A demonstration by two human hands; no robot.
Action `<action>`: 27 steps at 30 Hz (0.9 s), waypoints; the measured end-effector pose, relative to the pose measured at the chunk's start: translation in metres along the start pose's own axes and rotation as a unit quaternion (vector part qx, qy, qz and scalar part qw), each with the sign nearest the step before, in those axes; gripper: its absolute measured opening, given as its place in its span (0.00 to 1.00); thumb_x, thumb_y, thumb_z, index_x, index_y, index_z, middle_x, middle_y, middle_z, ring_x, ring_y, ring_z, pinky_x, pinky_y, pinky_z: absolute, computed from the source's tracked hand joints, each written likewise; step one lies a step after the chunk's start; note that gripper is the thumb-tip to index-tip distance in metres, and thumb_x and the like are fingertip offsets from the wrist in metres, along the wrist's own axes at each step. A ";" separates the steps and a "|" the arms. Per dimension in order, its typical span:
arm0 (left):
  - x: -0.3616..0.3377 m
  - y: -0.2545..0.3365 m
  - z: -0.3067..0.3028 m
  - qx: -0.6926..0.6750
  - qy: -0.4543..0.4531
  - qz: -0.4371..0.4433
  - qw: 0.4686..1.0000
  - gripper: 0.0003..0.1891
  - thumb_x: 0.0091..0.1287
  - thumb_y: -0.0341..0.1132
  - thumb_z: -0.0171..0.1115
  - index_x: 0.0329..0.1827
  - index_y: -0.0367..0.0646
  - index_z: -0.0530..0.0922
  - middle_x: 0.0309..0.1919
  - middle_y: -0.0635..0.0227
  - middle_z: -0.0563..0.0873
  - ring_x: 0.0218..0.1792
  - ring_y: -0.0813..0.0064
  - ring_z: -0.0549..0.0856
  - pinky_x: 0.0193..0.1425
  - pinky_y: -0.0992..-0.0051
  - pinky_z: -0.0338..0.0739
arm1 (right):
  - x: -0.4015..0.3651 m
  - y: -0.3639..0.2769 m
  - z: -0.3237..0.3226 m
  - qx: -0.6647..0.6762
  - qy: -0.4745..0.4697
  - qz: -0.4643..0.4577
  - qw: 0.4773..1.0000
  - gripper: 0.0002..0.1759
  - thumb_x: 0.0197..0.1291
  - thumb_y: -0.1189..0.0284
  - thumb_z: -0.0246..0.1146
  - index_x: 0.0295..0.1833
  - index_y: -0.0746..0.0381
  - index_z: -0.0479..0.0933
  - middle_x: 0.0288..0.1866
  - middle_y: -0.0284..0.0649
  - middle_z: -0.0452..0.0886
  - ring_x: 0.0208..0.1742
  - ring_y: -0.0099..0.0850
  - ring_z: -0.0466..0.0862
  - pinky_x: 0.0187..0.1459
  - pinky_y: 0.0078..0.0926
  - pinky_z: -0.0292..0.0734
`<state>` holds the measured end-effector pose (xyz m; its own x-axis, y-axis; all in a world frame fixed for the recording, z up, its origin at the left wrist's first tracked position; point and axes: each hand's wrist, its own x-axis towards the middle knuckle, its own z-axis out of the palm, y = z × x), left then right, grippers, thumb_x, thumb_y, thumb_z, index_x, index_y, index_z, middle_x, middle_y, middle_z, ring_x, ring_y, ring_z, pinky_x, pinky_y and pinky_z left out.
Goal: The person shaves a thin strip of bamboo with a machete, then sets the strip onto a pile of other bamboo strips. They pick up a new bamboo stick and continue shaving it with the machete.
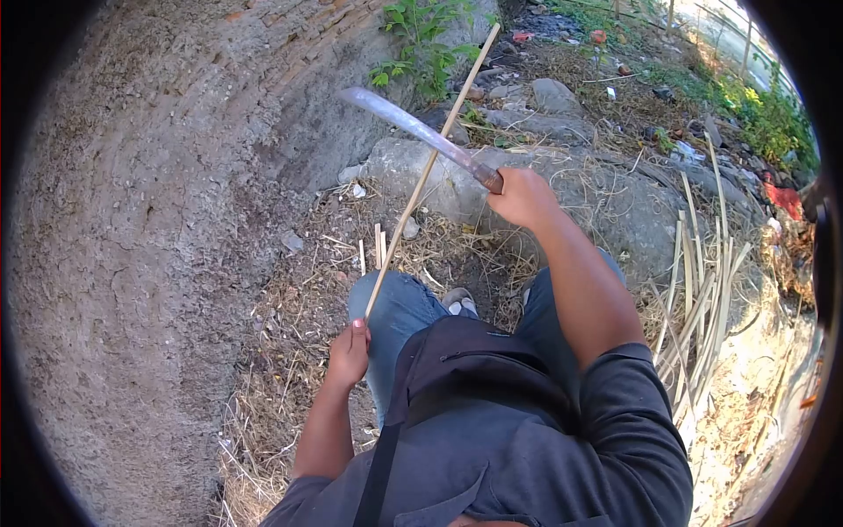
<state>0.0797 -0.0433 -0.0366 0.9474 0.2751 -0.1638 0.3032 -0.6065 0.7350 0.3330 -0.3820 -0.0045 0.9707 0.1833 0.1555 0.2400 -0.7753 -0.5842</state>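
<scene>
My right hand [524, 198] is closed around the brown handle of a machete [413, 127], its long curved blade pointing up and to the left. The blade crosses over a thin bamboo strip [408, 211] about a third of the way from its far end. Low on the left, beside my knee, my left hand [349, 353] grips the near end of that strip, thumb on top. From there the strip slants up and away to the right.
A rough earthen wall [149, 246] rises close on my left. Large rocks [562, 180] lie ahead. Several cut strips [702, 290] are piled on my right, and short pieces [378, 246] stand near my left knee. Shavings litter the ground; a leafy plant [426, 44] grows by the wall.
</scene>
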 end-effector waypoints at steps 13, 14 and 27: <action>0.022 0.025 0.013 0.040 0.035 0.075 0.996 0.27 0.86 0.53 0.40 0.34 0.41 0.75 0.21 0.75 0.72 0.24 0.82 0.70 0.30 0.74 0.66 | -0.024 -0.033 0.005 -0.094 -0.062 -0.181 0.977 0.11 0.52 0.61 0.69 0.39 0.54 0.84 0.32 0.45 0.88 0.38 0.49 0.89 0.43 0.48 0.83; 0.024 0.028 0.014 0.036 0.033 0.077 0.996 0.27 0.86 0.52 0.40 0.34 0.41 0.75 0.21 0.75 0.72 0.24 0.82 0.70 0.30 0.74 0.66 | -0.023 -0.032 0.003 -0.092 -0.060 -0.182 0.977 0.11 0.52 0.61 0.69 0.38 0.54 0.84 0.32 0.45 0.88 0.38 0.48 0.89 0.42 0.49 0.83; 0.017 0.023 0.010 0.058 0.024 0.046 0.997 0.28 0.86 0.52 0.41 0.33 0.40 0.75 0.21 0.70 0.75 0.25 0.77 0.74 0.32 0.69 0.70 | 0.012 0.008 -0.004 -0.003 0.013 0.041 0.999 0.15 0.55 0.61 0.67 0.45 0.57 0.85 0.42 0.50 0.88 0.45 0.51 0.88 0.50 0.51 0.82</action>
<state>0.1039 -0.0598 -0.0287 0.9666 0.2477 -0.0661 0.2278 -0.7117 0.6646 0.3462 -0.3887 -0.0046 0.9862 0.1036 0.1292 0.1605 -0.7900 -0.5917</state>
